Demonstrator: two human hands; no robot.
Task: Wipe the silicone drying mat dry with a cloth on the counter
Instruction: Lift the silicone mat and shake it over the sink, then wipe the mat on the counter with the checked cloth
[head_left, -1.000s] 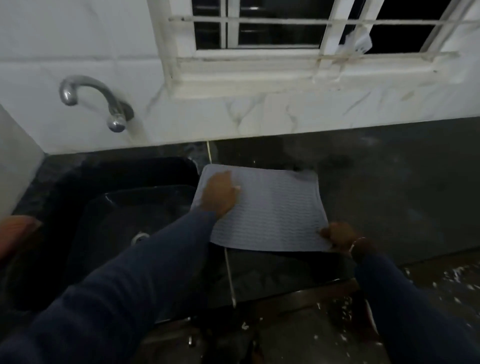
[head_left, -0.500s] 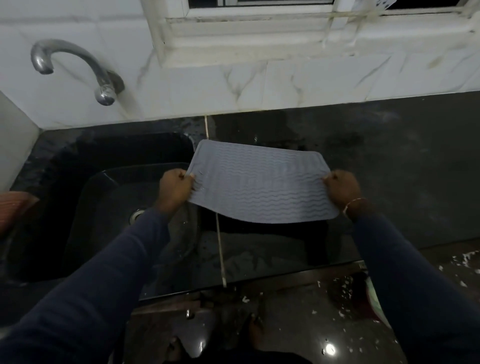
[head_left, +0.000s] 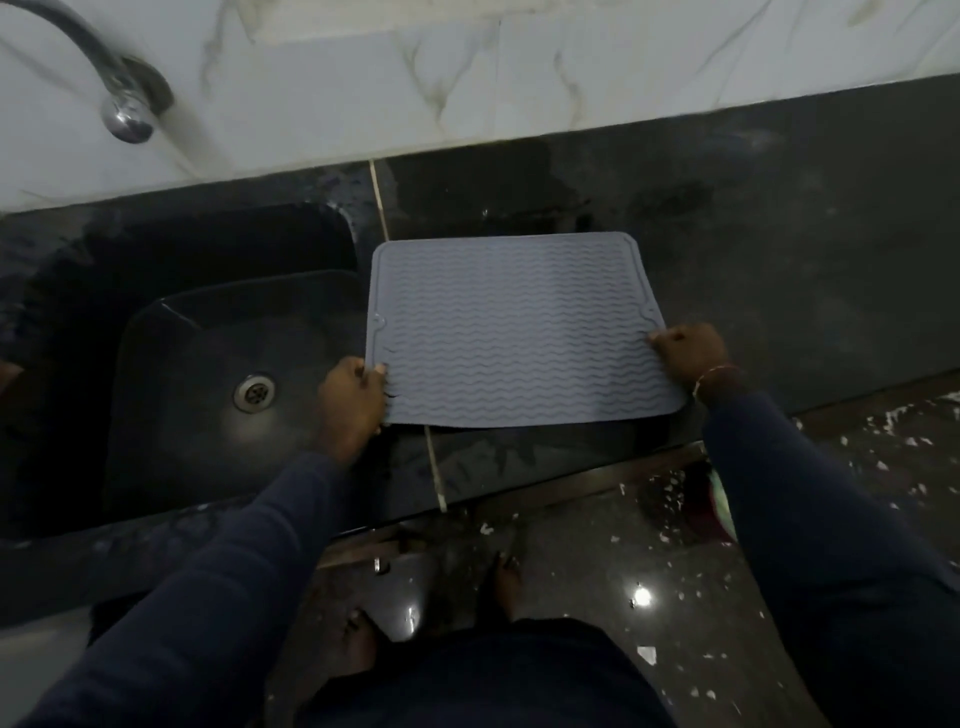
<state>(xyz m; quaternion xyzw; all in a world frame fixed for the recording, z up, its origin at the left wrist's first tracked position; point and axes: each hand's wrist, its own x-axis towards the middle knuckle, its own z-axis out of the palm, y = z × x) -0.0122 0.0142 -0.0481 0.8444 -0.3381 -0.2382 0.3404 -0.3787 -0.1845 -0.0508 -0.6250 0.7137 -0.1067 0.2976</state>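
The left hand (head_left: 353, 400) pinches the lower left edge of the grey, wavy-ribbed silicone drying mat (head_left: 519, 327). The right hand (head_left: 688, 356) grips its right edge, well apart, likely to spread it flat for wiping. It lies mid-frame on the dark stone counter (head_left: 789, 234), just beside the black sink (head_left: 208, 343). No cloth shows.

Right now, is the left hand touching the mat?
Touching. The head view shows the left hand pinching the mat at its near left edge, with fingertips lying on its ribbed top.

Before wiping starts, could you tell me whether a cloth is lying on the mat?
No, the mat is bare, the left hand and right hand gripping its side edges.
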